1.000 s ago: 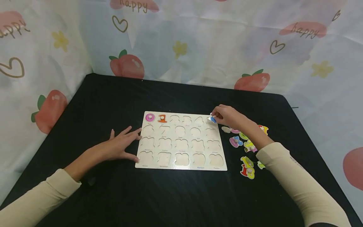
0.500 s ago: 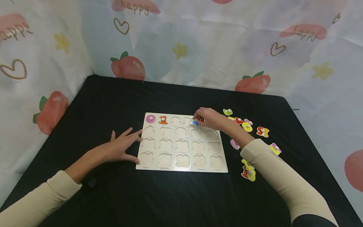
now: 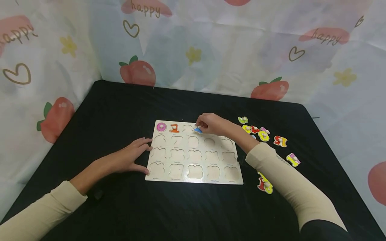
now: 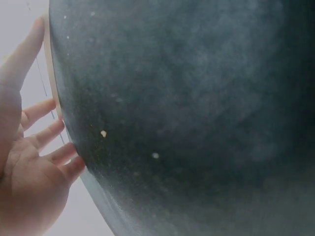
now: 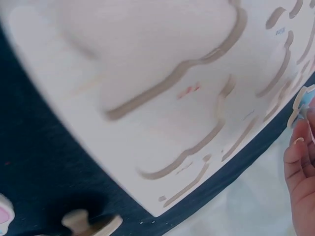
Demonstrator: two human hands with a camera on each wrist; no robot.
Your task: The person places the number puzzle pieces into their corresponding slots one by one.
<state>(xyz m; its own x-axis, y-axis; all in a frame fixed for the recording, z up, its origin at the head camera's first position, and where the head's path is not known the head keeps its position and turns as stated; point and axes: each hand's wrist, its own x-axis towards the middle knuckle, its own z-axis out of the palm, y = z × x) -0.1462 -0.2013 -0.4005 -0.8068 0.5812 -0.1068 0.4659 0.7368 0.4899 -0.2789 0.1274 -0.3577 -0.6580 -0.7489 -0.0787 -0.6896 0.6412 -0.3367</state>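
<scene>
A pale wooden number puzzle board (image 3: 185, 156) lies on the black table, with shaped recesses in rows. A pink 0 piece (image 3: 161, 127) and an orange 1 piece (image 3: 174, 128) sit in its top row. My right hand (image 3: 212, 124) pinches a blue puzzle piece (image 3: 197, 130) over the top row, right of the 1; its number is hidden. The same blue piece (image 5: 300, 102) shows at the right edge of the right wrist view. At the board's left edge, my left hand (image 3: 129, 158) rests with fingers spread, fingertips against the rim.
Several loose number pieces lie to the right of the board, among them a green piece (image 3: 243, 119), a red-and-yellow 15 (image 3: 280, 141) and a pink-and-yellow piece (image 3: 293, 159). A red-and-yellow piece (image 3: 265, 185) lies nearer the front, partly overlapping another. Printed cloth (image 3: 217, 57) hangs behind the table.
My right hand has moved left along the top row with the blue piece, from the board's right end. More loose pieces show behind the arm. My left hand stays at the left edge.
</scene>
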